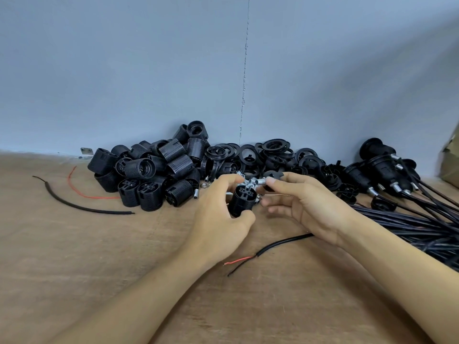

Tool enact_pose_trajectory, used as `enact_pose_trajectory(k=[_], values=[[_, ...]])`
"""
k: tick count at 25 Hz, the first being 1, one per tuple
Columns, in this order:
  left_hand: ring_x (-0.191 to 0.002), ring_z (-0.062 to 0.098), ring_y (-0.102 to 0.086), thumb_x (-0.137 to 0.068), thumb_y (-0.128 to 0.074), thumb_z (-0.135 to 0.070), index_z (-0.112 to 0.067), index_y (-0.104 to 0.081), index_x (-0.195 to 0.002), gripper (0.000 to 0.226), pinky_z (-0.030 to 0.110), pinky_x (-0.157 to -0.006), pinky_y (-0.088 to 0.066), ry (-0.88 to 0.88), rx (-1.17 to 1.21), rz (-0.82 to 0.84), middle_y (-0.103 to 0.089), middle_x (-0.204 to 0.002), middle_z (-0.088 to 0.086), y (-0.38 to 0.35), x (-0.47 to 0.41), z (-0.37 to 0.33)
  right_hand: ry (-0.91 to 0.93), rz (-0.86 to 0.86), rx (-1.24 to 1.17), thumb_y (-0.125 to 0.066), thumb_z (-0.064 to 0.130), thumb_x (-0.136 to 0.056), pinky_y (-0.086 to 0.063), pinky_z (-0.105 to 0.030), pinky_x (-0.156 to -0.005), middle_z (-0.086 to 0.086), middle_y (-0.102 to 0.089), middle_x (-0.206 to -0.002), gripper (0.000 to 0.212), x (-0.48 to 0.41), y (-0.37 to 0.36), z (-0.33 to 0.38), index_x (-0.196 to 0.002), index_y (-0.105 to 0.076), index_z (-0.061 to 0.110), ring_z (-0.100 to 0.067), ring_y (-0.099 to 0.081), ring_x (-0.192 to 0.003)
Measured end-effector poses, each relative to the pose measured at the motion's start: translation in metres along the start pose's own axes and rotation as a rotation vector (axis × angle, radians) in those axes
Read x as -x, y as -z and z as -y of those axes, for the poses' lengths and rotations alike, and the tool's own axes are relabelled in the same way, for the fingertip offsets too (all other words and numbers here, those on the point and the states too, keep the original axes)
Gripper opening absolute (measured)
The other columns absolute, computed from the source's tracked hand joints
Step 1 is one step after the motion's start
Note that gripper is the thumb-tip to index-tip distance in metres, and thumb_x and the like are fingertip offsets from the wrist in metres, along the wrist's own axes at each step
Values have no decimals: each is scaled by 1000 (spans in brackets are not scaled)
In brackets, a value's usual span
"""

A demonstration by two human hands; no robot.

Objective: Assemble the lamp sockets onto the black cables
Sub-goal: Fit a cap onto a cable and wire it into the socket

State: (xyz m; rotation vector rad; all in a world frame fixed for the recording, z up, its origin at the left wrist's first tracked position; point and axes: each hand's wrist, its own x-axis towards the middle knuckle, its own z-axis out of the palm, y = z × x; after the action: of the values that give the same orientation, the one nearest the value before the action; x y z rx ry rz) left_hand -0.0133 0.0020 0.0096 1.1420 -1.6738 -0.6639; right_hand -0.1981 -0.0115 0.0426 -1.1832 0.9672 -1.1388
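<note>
Left hand [218, 217] grips one socket [242, 201], fingers wrapped round its ribbed body. Long axis is near upright and the terminal end points up toward the camera. It sits mid-table, just in front of the metal tubes [255, 182]. Right hand [308, 207] is loosely curled with a fingertip on the tubes; can't tell if it's pinching one. The loose cable [280, 244] runs out from under the right hand, bared wires pointing front-left. Socket pile [154, 170] and rings [248, 155] sit against the wall [173, 70], cable bundle [409, 227] at right. Bare table [87, 256] front and left.
</note>
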Motion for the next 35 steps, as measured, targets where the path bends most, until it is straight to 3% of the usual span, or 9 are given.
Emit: enact_pose_trajectory(k=[6, 10, 13, 17, 22, 25, 27, 30, 35], values=[[-104, -6, -51, -75, -77, -23, -36, -60, -101, 34, 4, -84, -35, -62, -140, 107, -63, -98, -22, 0, 1, 1, -58, -54, 132, -51, 48, -100, -52, -27, -62, -17, -76, -94, 39, -1, -3, 5, -102, -64, 11, -18, -65, -65], [-113, -5, -45, -80, -79, -30, -38, -56, -122, 48, 5, -92, -31, -77, -200, 149, -58, -111, -26, -2, 0, 4, 19, -177, 500, -44, 70, -94, -42, -32, -69, 0, -70, -77, 68, 2, -5, 6, -97, -71, 8, -11, -55, -62], [-115, -10, -51, -83, -70, -48, -41, -59, -125, 43, 6, -91, -35, -129, -86, 94, -64, -115, -27, -1, -1, 0, 130, -146, 791, -33, 83, -88, -34, -28, -67, 11, -52, -59, 77, 11, -13, 6, -66, -55, 13, -3, -43, -55], [-106, -3, -64, -89, -70, -35, -45, -66, -107, 21, 7, -87, -42, -283, 7, 11, -72, -103, -25, 1, 5, -9, 155, -75, 856, -32, 79, -92, -30, -26, -62, 15, -46, -48, 71, 14, -18, 12, -49, -43, 23, -1, -40, -47], [-97, -4, -67, -83, -77, -23, -45, -63, -102, 31, 4, -81, -43, -344, 30, -103, -71, -98, -26, 2, 7, -12, 114, 32, 914, -39, 69, -96, -42, -23, -68, 9, -69, -75, 53, 14, -8, 23, -76, -65, 27, -4, -60, -67], [-88, 6, -68, -78, -76, -32, -36, -63, -102, 27, 13, -74, -49, -200, 133, -207, -73, -96, -18, 2, 2, -4, -59, 181, 1133, -69, 40, -93, -50, -24, -74, 2, -73, -92, 16, 15, 10, 47, -104, -66, 30, -8, -65, -77], [-80, 12, -68, -75, -76, -37, -36, -61, -102, 31, 19, -72, -52, -81, 211, -260, -73, -96, -15, 2, -2, 1, -159, 332, 1196, -81, 28, -83, -50, -20, -75, 2, -73, -96, 25, 18, 16, 57, -105, -69, 30, -5, -65, -77], [-82, 14, -70, -73, -77, -40, -39, -59, -106, 38, 26, -78, -55, 17, 267, -268, -74, -98, -14, 3, -6, 4, -194, 461, 1276, -84, 25, -81, -47, -12, -69, 6, -73, -90, 17, 19, 4, 44, -92, -73, 32, 3, -62, -73], [-73, 9, -70, -83, -70, -36, -34, -64, -108, 26, 24, -67, -53, 63, 350, -263, -75, -90, -5, 3, -8, 4, 41, 402, 1173, -75, 19, -90, -50, -27, -78, 3, -70, -85, 7, 14, 0, 30, -91, -70, 24, -8, -62, -76]])
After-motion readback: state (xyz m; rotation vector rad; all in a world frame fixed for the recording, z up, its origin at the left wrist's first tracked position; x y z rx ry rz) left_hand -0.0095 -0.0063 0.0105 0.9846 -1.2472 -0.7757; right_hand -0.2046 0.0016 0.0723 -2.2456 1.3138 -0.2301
